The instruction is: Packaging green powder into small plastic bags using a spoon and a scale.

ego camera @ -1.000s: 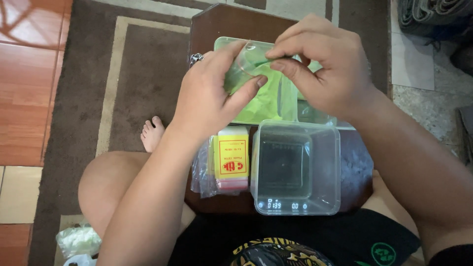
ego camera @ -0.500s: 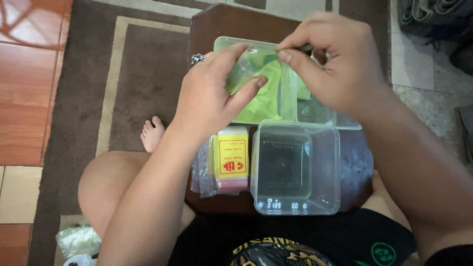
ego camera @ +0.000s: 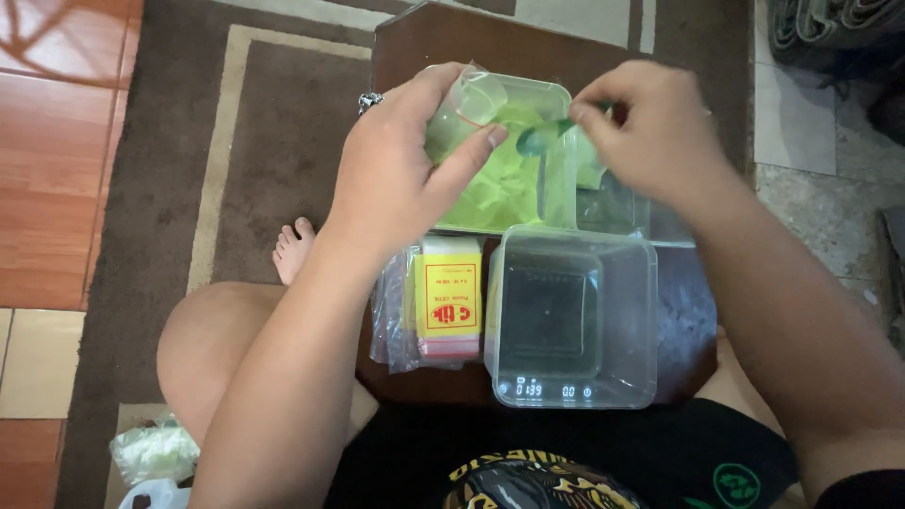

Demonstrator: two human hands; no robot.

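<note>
Green powder fills the clear plastic tub (ego camera: 556,203) sitting at the far side of my little dark wooden table (ego camera: 415,47). My left hand (ego camera: 396,179) is closed around a small clear zip bag (ego camera: 467,108), thumb pressed on its front, holding it tilted right over that tub. My right hand (ego camera: 650,132) has its fingers pinched together on a small green spoon (ego camera: 537,139), and the bowl of the spoon sits just beside the bag's mouth, close to my left thumb. Can't really tell if there's powder on the spoon, it's too small to make out.

Closer to me on the table there's a digital scale (ego camera: 551,388) with an empty clear container (ego camera: 575,316) sitting on top of it, display lit. Just left of that is a stack of small bags (ego camera: 443,297) with a yellow and red label, touching the container's side. Table stands on a brown rug (ego camera: 189,188), my bare knee and toes are showing on the left.
</note>
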